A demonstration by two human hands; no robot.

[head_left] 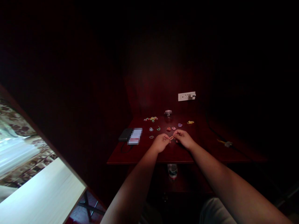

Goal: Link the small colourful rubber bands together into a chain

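Between my two hands a small orange hair tie (171, 137) is pinched just above the dark red desk. My left hand (161, 142) grips its left end with thumb and fingertips, and my right hand (183, 138) grips the right end. Beyond my fingers lie small groups of similar loops: red ones (168, 129), pink ones (173, 128), purple ones (179, 125) and yellow ones (190, 122). To the left are light blue loops (151, 129), green loops (158, 128) and one dull, greyish loop (151, 137). A mixed-colour pile (152, 119) sits farther back.
A lidded clear jar (168, 115) stands at the back of the desk (140, 155). On the left, a phone (135, 136) lies against a black case-like object (125, 134). A cable with a yellow end (225, 143) lies right. A wall socket (186, 96) holds a plug. Below is a bottle (172, 171).
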